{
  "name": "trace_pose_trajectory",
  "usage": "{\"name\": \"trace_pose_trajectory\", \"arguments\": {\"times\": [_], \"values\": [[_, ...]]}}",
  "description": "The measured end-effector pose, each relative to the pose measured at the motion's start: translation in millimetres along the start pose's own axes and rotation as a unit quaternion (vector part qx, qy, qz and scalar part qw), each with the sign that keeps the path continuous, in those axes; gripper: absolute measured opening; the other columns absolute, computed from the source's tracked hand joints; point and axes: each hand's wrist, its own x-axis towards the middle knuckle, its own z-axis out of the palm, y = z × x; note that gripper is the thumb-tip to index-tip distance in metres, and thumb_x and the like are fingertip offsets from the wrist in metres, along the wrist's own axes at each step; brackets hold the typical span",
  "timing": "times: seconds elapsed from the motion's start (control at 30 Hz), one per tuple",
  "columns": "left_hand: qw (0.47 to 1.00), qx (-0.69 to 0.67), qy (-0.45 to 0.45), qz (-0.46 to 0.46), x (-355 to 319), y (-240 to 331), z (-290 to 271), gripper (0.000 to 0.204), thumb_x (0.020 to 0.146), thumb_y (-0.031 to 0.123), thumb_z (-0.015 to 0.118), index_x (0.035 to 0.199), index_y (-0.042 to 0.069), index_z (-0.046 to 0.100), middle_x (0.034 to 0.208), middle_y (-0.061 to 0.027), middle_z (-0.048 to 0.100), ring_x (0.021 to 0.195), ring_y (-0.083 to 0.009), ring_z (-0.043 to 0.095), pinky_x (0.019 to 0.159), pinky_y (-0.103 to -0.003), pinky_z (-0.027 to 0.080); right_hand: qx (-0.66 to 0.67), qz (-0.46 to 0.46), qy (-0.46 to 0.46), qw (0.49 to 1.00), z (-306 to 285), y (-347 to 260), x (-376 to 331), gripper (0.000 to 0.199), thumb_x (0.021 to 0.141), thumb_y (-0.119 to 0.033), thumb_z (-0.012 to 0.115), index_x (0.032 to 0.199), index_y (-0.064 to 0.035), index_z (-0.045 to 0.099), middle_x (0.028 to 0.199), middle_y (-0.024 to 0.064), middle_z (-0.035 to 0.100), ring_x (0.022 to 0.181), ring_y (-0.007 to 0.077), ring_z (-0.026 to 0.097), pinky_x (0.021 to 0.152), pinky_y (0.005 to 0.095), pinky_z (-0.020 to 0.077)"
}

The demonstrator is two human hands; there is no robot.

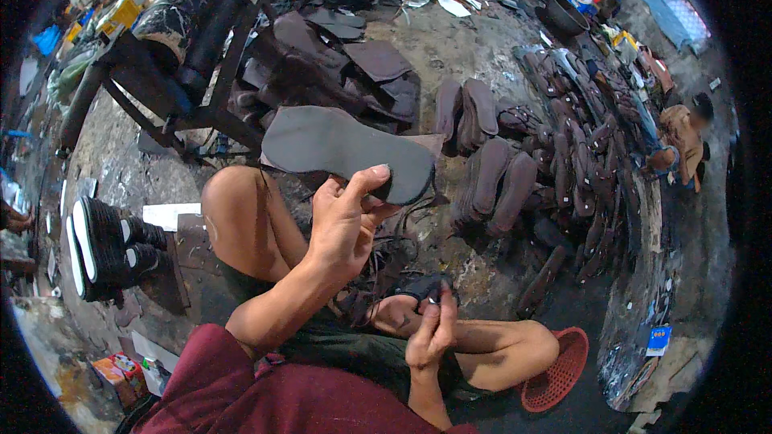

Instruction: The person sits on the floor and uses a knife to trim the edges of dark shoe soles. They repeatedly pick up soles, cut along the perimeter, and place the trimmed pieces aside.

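My left hand (350, 221) is raised in front of me, its thumb pressed on top of a flat grey shoe sole (342, 149). Brown sheet material shows along parts of the sole's edge. Lower and to the right, my right hand (432, 333) is closed near my shin. A small dark thing with a bright glint shows at its fingertips, too small to name. Thin dark offcut strips (390, 261) lie on the floor between my legs, below the sole.
A heap of dark brown sheets (301, 72) lies ahead. Stacked brown soles (490, 177) spread to the right. A black metal frame (181, 84) stands far left, black-and-white shoes (100, 249) nearer left. A red basket (556, 371) sits by my right knee. Another person (682, 141) is far right.
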Motion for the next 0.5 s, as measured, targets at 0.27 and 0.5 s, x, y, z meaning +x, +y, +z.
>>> {"name": "trace_pose_trajectory", "arguments": {"times": [0.27,0.5], "values": [[0.999,0.008,-0.023,-0.024,-9,8,-11,0.015,0.084,0.014,0.063,0.089,0.002,0.055,0.084,-0.0047,0.057,0.075,-0.0159,0.059,0.070,-0.034,0.052,0.008,-0.062,-0.045,0.997,0,-7,1,0.042,0.095,-0.010,0.049,0.137,-0.0059,0.050,0.084,0.0145,0.064,0.072,0.0268,0.056,0.069,0.0409,0.0471],[0.992,0.118,-0.034,0.024,-36,4,-21,0.012,0.083,0.018,0.053,0.092,0.011,0.053,0.069,0.0019,0.047,0.058,-0.0102,0.046,0.050,-0.027,0.038,-0.042,-0.086,-0.134,0.986,-34,-28,37,0.031,0.093,-0.005,0.049,0.122,0.0012,0.060,0.082,0.0174,0.058,0.064,0.0283,0.054,0.058,0.0368,0.0435]]}}
